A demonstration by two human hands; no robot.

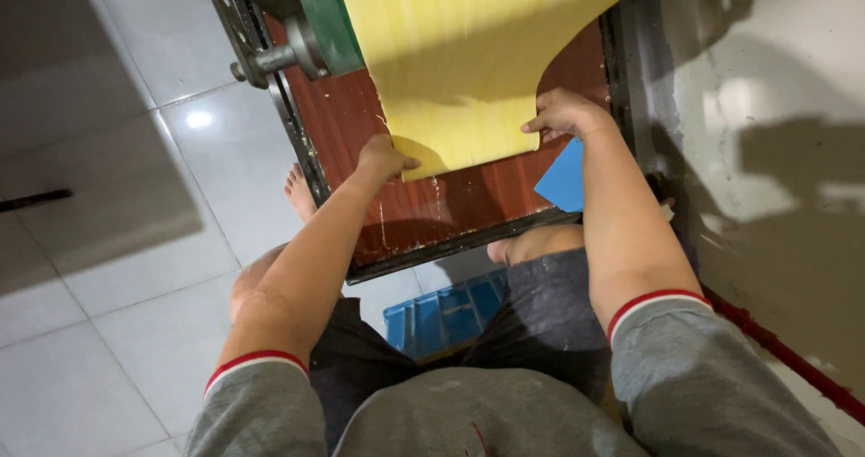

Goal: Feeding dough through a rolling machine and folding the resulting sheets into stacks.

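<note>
two hands pinch the lower edge of a yellow sheet hanging from a roller onto the red-brown bench: left hand w/ fingers closed on its left corner, right hand gripping the right edge, both arms stretched fwd. blue card lies just beside the right wrist; blue crate sits on the floor below, btwn the knees.

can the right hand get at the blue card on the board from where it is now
Probably yes. The right hand grips the yellow sheet edge, and the blue card lies just beside that wrist on the wooden board, nothing between them; it would have to let go first.
</note>
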